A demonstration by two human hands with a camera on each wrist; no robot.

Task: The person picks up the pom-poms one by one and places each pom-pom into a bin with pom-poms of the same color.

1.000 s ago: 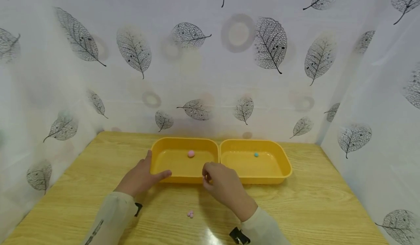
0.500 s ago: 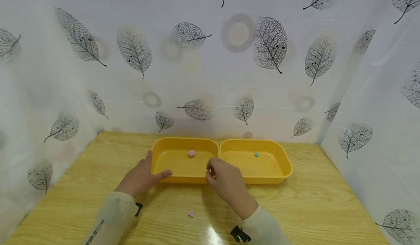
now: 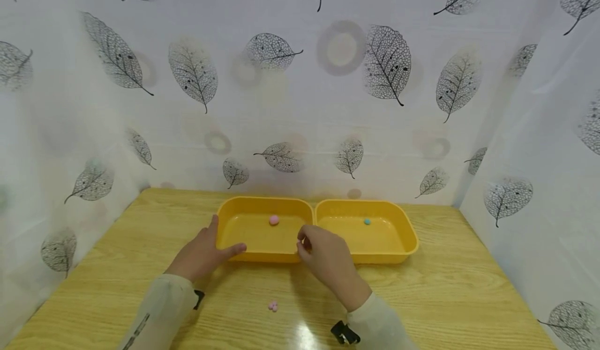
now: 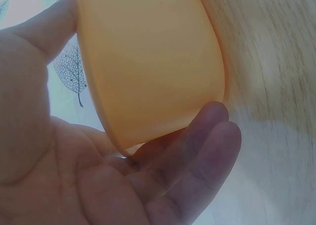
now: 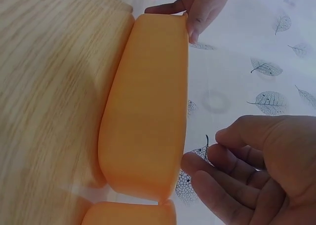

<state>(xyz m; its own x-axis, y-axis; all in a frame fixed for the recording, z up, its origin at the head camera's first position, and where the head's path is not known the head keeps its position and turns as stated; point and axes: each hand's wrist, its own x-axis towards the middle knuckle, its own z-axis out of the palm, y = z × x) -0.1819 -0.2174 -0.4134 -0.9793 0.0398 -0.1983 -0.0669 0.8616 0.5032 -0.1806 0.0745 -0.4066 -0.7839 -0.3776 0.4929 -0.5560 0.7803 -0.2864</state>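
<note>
My left hand (image 3: 199,253) grips the left end of the left yellow tray (image 3: 262,258), thumb over the front rim; in the left wrist view the fingers (image 4: 207,156) lie under its outer wall. A pink ball (image 3: 274,220) sits inside this tray. My right hand (image 3: 328,259) is over the tray's front right corner, thumb and forefinger curled close together by the rim. In the right wrist view its fingers (image 5: 222,185) bend beside the tray wall. A pale spot shows at the fingertips, but I cannot tell if something is pinched there.
A second yellow tray (image 3: 379,258) stands against the first on the right, with a small blue ball (image 3: 367,222) in it. Small pink pieces (image 3: 273,306) lie clustered on the wooden table (image 3: 450,308) in front. A leaf-patterned curtain (image 3: 300,105) encloses the back and sides.
My right hand has shifted slightly right and up along the tray's front rim, its fingertips still close together. My left hand has kept its grip on the tray.
</note>
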